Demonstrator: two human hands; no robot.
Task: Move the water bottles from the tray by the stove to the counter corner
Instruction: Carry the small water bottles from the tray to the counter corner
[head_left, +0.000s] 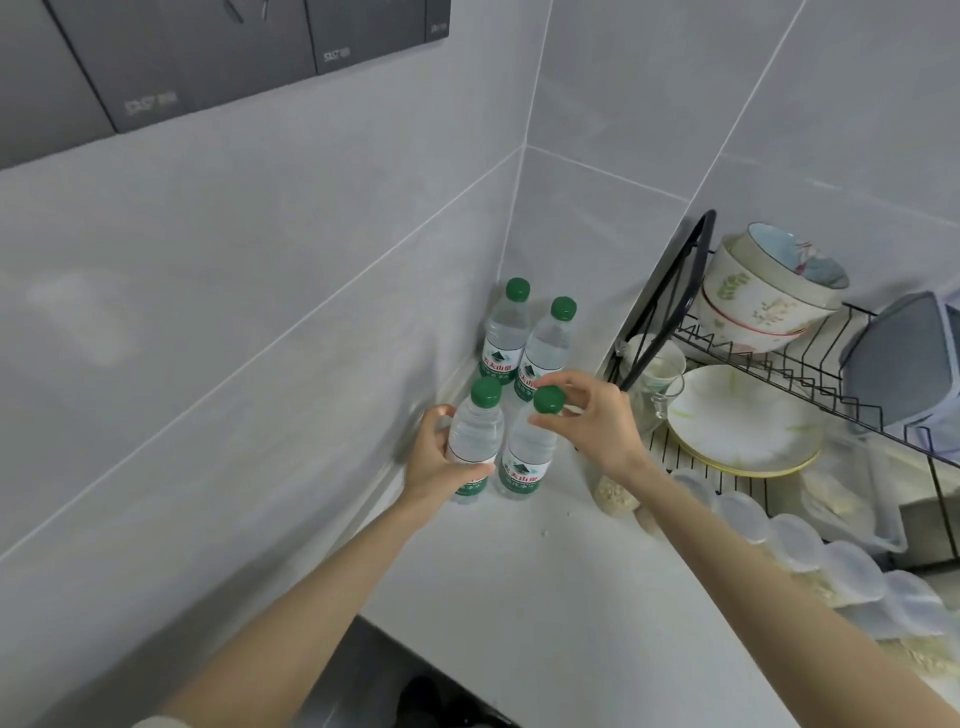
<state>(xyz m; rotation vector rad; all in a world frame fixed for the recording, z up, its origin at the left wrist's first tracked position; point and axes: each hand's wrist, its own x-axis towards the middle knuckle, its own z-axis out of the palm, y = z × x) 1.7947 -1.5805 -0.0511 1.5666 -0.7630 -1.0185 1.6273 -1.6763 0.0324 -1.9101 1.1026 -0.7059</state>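
Several clear water bottles with green caps and green-and-white labels stand upright in the corner of the white counter (545, 582). Two stand at the back against the wall, one on the left (506, 332) and one on the right (548, 345). My left hand (436, 457) grips the body of the front left bottle (475, 431), which stands on the counter. My right hand (597, 421) pinches the neck just under the cap of the front right bottle (527, 452), also standing on the counter. The tray by the stove is out of view.
A black wire dish rack (779, 364) stands to the right, with stacked bowls (763, 296), a white plate (743, 415) and a glass cup (654, 379). Clear lidded containers (810, 566) line the counter's right side. Dark wall cabinets (208, 52) hang at upper left.
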